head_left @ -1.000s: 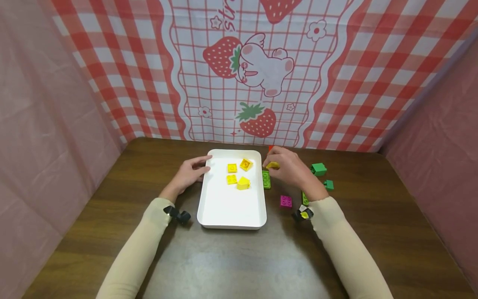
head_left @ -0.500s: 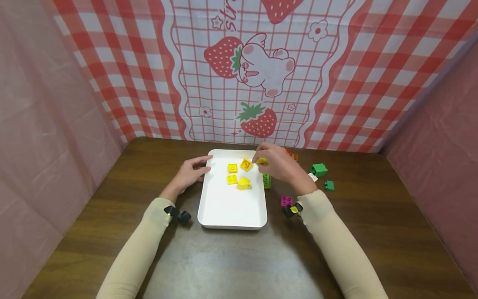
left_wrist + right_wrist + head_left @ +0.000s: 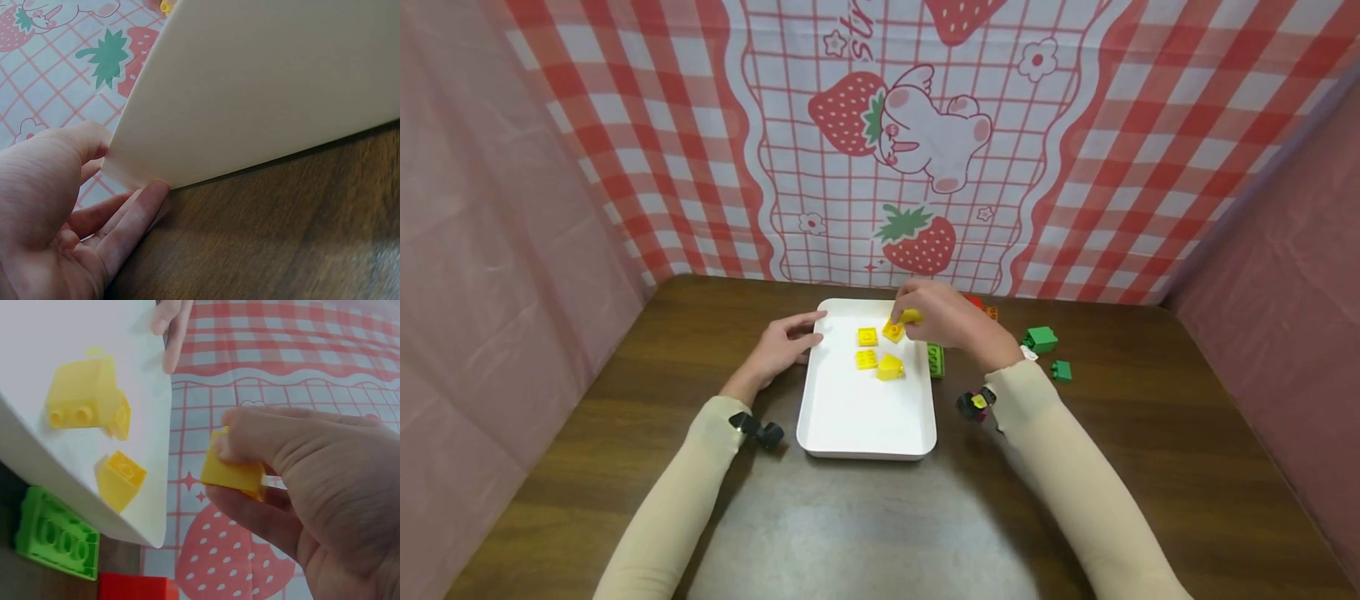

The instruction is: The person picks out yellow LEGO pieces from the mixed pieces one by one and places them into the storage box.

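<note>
A shallow white tray (image 3: 865, 425) lies on the table with several yellow bricks in it, among them a sloped brick (image 3: 890, 367) and a square brick (image 3: 867, 337). My left hand (image 3: 779, 350) holds the tray's left edge near the far corner, thumb and fingers at the rim. In the left wrist view its fingertips touch the tray wall (image 3: 250, 94). Over the tray's far right part, my right hand (image 3: 946, 317) pinches a yellow toy brick (image 3: 231, 470) between thumb and fingers. The palm side of that hand is partly hidden in the head view.
Beside the tray's right wall lies a light green brick (image 3: 936, 361). A red brick (image 3: 134, 587) and an orange brick (image 3: 991, 313) are farther back. Dark green bricks (image 3: 1040, 339) and a white piece (image 3: 1029, 353) sit to the right. A patterned cloth (image 3: 917, 233) hangs behind the table.
My right hand has moved left with the yellow brick, from right of the tray to over its far right part. The left hand and tray stay put.
</note>
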Demonstrator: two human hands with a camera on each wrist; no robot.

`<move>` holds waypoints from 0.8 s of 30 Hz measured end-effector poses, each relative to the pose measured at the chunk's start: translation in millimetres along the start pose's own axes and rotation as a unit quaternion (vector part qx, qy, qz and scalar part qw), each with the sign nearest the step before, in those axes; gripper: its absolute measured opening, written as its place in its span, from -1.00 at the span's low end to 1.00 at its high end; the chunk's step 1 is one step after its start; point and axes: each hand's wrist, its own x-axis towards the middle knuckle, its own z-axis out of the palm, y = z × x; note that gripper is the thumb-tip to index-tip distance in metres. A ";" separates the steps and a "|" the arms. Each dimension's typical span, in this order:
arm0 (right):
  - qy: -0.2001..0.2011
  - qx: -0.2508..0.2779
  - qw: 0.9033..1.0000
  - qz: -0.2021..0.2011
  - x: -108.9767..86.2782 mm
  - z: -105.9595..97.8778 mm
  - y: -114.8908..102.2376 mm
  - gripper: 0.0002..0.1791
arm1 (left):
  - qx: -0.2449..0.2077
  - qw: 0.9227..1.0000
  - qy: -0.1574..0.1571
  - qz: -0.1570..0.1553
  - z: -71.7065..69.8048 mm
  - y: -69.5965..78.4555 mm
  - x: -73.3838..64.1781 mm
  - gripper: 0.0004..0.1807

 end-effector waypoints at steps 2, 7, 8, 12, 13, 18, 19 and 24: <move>-0.026 0.004 1.000 0.001 4.9 -2.8 -1.2 -0.78 | -0.001 1.000 0.000 -0.001 0.1 -0.5 0.0 -0.38; -0.075 0.000 0.997 0.002 17.1 -7.9 -3.7 -0.79 | 0.000 1.000 0.000 -0.002 0.9 -0.4 0.1 -0.39; -0.083 -0.001 0.997 0.002 19.1 -8.7 -3.9 -0.80 | 0.000 1.000 0.000 -0.003 1.0 -0.1 0.2 -0.39; -0.117 -0.004 0.993 0.009 24.7 -10.6 -3.1 -0.79 | 0.000 1.000 -0.001 -0.005 1.4 0.5 1.4 -0.39; -0.125 -0.004 0.992 0.014 25.6 -10.8 -2.8 -0.79 | 0.000 1.000 -0.001 -0.005 1.3 0.5 1.7 -0.39; -0.155 -0.009 0.987 0.034 30.4 -7.6 -1.0 -0.79 | -0.004 1.000 0.000 0.000 -0.5 0.4 2.5 -0.38; -0.159 -0.010 0.987 0.036 31.2 -6.4 -1.0 -0.79 | -0.004 1.000 0.000 0.001 -0.9 0.6 2.1 -0.38; -0.179 -0.004 0.982 0.053 33.7 0.9 -2.9 -0.84 | -0.005 1.000 -0.001 -0.002 -0.9 1.2 0.0 -0.38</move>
